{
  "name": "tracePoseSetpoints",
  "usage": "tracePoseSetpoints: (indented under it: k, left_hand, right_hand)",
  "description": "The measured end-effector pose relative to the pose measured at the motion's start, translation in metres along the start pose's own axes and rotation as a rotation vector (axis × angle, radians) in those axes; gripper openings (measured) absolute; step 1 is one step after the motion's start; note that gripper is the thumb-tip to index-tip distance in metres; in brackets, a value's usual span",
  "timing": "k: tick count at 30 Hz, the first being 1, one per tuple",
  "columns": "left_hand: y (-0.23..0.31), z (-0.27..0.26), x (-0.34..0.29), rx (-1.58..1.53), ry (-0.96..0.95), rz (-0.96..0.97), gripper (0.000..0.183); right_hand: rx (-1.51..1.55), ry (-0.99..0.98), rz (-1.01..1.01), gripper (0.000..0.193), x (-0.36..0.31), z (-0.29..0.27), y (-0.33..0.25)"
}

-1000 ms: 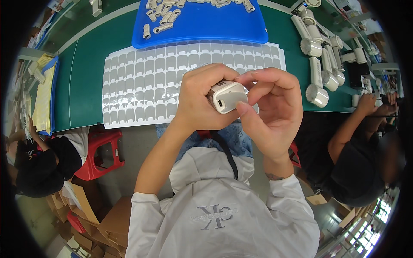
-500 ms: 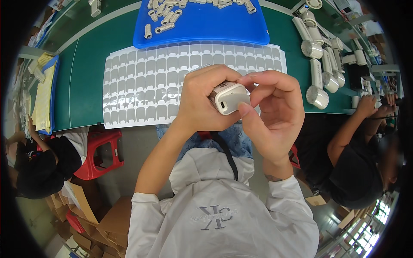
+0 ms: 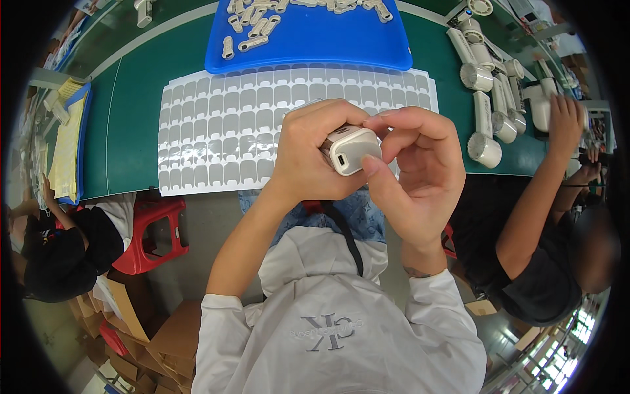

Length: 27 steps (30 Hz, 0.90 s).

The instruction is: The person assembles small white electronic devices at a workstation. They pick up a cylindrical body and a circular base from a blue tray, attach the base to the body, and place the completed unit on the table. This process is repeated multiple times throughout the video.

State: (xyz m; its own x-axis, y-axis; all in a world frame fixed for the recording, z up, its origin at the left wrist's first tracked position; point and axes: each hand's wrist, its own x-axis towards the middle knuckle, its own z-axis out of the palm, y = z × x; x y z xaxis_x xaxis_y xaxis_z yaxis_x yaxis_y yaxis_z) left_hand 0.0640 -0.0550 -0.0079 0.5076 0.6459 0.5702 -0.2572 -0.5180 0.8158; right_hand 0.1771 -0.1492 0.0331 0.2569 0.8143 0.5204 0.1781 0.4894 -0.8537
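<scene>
1. Above the near right part of a white sheet with rows of grey, rounded shapes, an off-white plastic handheld device with a rounded, oblong end is being held clear of the worktop.
2. The person's left hand is wrapping around the device's body and gripping it firmly, seemingly to steady it. The hand is tilting the end, with its smooth grey face and small dark port, toward the wearer, probably so it can be seen and reached.
3. The right hand is curving in from the right, its thumb tip meeting the grey face's edge and its fingers bending loosely by the left fingers. It seems to be working at that edge; whether it is pinching, I cannot tell.
4. Along the sheet's far edge, a blue plastic tray is holding small, off-white, elongated parts, likely to keep them together.
5. Right of the sheet, white, long-handled devices with broad round ends are lying in a cluster, perhaps to leave the sheet uncovered.
</scene>
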Motion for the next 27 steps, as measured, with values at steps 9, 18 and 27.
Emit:
tracePoseSetpoints:
  k: [9,18,27]
  left_hand:
    - [0.0,0.0,0.001,0.022,-0.062,0.01,0.027]
    - [0.003,-0.006,0.003,0.0,-0.123,-0.027,0.029]
    - [0.023,-0.048,0.023,0.125,-0.136,0.197,0.033]
  right_hand:
    - [-0.59,-0.157,0.29,0.029,0.02,-0.019,-0.035]
    - [0.252,-0.074,0.472,0.022,0.003,-0.031,0.012]
    - [0.442,-0.429,0.824,0.047,-0.014,-0.006,0.02]
